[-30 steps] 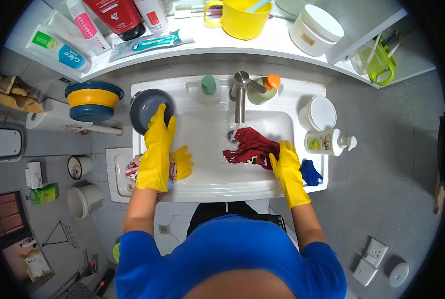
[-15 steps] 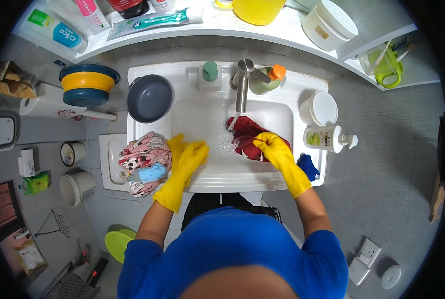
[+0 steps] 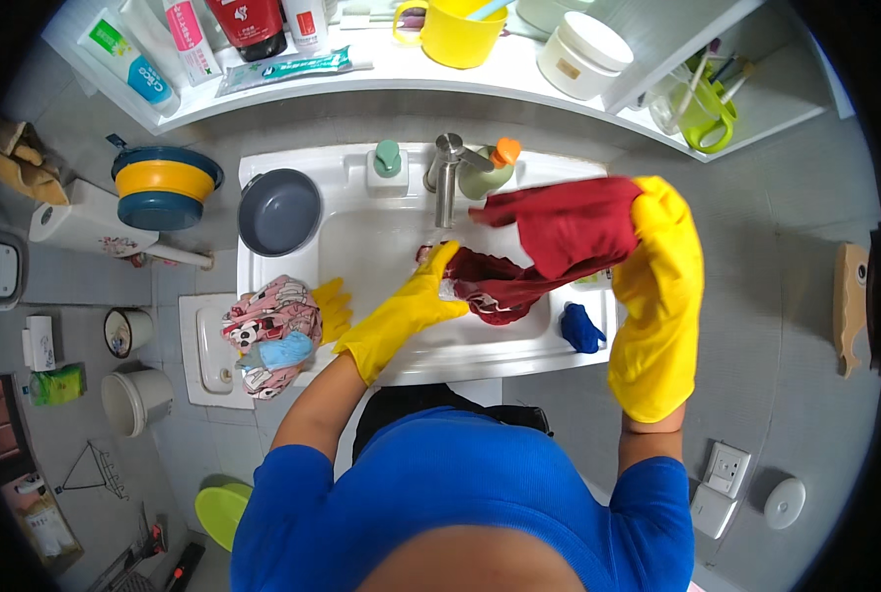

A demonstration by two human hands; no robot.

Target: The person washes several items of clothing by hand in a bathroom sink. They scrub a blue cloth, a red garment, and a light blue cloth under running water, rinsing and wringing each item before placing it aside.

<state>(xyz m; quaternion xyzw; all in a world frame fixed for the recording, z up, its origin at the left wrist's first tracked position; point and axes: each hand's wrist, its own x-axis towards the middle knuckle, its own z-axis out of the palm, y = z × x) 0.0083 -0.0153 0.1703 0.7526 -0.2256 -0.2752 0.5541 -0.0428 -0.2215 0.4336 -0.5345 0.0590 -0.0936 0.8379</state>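
two hands, fingers clamped on one red cloth [image 3: 580, 232]: left hand [image 3: 413, 308] low in the sink [image 3: 369, 242], right hand [image 3: 663, 266] at the raised end, right fingertips partly obscured. cloth and right hand mask most of a pump bottle [image 3: 593, 280]. spare yellow glove [image 3: 334, 309]: cuff concealed beside pink patterned cloth [image 3: 280, 304]. faucet [image 3: 445, 197] stands beyond.

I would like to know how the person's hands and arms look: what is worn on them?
The left hand and right hand both wear bright yellow gloves, rubber-like, with long loose cuffs reaching past the wrists. Beyond the cuffs, the forearms are bare. The sleeves are short, plain blue. I see no watch or bracelet outside the gloves.
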